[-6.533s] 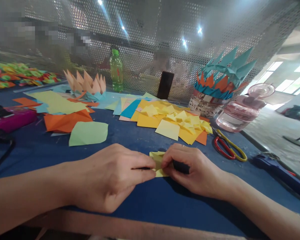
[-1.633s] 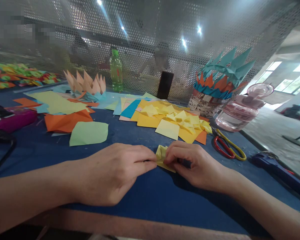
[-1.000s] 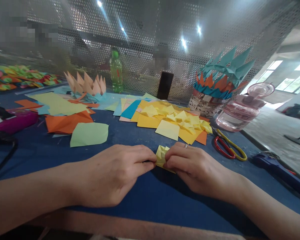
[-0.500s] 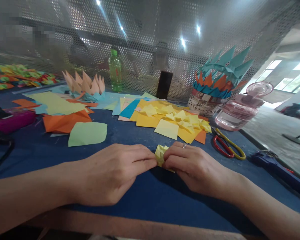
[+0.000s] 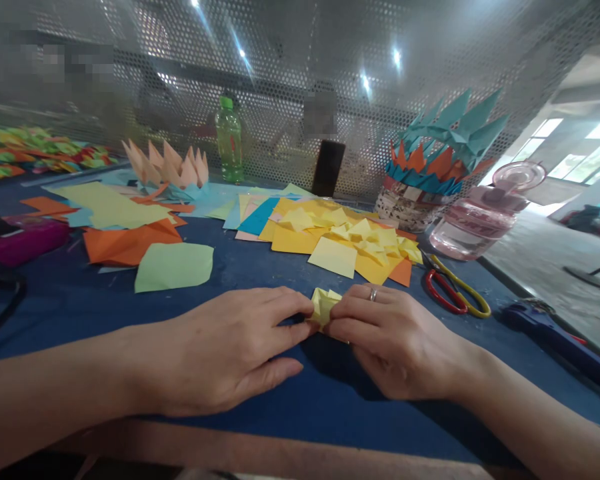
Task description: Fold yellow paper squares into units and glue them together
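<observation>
A small folded piece of pale yellow paper point(image 5: 323, 308) lies on the blue tabletop between my hands. My right hand point(image 5: 390, 333), with a ring on one finger, is closed on its right side and covers part of it. From the other side my left hand point(image 5: 230, 350) touches the paper's left edge with its fingertips. Its fingers are stretched out and the thumb stands apart, holding nothing. Just behind are a flat pale yellow square point(image 5: 333, 257) and a heap of small folded yellow pieces point(image 5: 365, 237) on yellow sheets.
Red-and-yellow-handled scissors point(image 5: 455, 293) and a dark blue tool point(image 5: 555, 337) lie at right. A pink bottle point(image 5: 480, 223) and a decorated paper basket point(image 5: 410, 203) stand behind them. Leftward are a green sheet point(image 5: 174, 267), orange paper point(image 5: 130, 243) and a magenta tool point(image 5: 25, 240).
My left hand's fingers have spread, and its thumb has come away from them. The paper's folds look flatter. My right hand stays closed on it, nearly in the same place.
</observation>
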`<state>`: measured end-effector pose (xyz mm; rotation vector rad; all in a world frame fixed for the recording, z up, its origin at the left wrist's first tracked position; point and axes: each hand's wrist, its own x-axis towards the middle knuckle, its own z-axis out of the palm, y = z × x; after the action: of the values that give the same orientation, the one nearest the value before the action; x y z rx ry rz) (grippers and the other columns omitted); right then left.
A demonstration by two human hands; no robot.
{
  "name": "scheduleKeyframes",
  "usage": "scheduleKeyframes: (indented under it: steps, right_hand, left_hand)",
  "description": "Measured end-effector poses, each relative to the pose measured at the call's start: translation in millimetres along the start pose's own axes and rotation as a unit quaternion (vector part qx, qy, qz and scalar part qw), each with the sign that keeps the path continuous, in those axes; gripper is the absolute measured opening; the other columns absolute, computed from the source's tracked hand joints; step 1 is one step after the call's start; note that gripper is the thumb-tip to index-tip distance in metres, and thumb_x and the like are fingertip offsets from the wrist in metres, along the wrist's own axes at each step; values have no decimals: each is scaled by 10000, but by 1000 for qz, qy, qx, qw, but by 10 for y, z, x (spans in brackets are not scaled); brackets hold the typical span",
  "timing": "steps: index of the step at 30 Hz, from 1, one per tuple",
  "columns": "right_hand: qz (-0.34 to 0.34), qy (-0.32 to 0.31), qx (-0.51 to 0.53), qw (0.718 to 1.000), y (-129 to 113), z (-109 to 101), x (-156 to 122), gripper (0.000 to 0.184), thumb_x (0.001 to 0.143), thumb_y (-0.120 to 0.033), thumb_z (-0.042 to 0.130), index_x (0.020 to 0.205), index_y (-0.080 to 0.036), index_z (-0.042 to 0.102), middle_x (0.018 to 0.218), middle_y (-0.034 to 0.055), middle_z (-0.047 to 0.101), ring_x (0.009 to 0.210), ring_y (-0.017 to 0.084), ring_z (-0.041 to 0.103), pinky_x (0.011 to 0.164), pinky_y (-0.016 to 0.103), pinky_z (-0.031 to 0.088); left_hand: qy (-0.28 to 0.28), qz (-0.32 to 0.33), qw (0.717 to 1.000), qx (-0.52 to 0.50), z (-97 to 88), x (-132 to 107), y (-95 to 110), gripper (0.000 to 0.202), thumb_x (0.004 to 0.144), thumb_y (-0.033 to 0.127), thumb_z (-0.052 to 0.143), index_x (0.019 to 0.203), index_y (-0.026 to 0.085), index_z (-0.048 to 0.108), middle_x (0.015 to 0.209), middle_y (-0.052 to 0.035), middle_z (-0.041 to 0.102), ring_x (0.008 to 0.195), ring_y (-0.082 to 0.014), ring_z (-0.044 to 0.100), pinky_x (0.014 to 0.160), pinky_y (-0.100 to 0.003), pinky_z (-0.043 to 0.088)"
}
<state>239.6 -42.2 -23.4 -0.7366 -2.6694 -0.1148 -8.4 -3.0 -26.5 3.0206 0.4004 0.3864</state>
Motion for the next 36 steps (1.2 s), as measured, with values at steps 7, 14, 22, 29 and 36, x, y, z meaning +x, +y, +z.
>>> scheduleKeyframes:
  steps: [7, 14, 22, 29, 36]
  right_hand:
    - [-22, -13, -45, 999, 2, 12, -3, 172, 854, -100, 524, 889, -122, 691, 843, 79, 682, 824, 218, 594, 718, 364, 510]
    - [-7, 0, -65, 998, -10, -26, 18, 197, 802, -67, 495, 766, -143, 673, 820, 79, 686, 820, 218, 583, 689, 352, 510]
    - [-6, -2, -73, 997, -25, -20, 14, 184, 786, -78, 495, 733, -157, 652, 794, 79, 674, 788, 219, 563, 647, 352, 492]
    - [1, -4, -58, 998, -25, -28, 19, 188, 789, -68, 495, 720, -150, 650, 771, 81, 654, 774, 210, 563, 653, 336, 500]
    - [16, 61, -43, 997, 26, -47, 12, 225, 812, -51, 470, 795, -170, 661, 851, 80, 686, 822, 215, 574, 704, 354, 505]
  left_hand:
    - [1, 4, 1000, 6, 25, -16, -9, 277, 946, 290, 523, 1177, 163, 609, 1259, -106, 575, 1121, -265, 563, 946, -389, 490]
    - [4, 6, 1000, 16, 33, -18, -11, 291, 957, 292, 506, 1198, 154, 591, 1248, -111, 576, 1117, -260, 555, 948, -385, 484]
    - [40, 26, 998, 34, 12, 8, -6, 277, 972, 260, 475, 1136, 104, 636, 1171, -133, 627, 1049, -261, 593, 895, -379, 503]
    - [63, 51, 994, 71, 14, 7, 0, 269, 976, 235, 477, 1086, 78, 666, 1076, -143, 656, 1031, -279, 597, 881, -398, 497]
    - [64, 52, 994, 66, -5, 6, 6, 261, 963, 220, 498, 1105, 76, 662, 1071, -152, 663, 1038, -280, 605, 885, -396, 501]
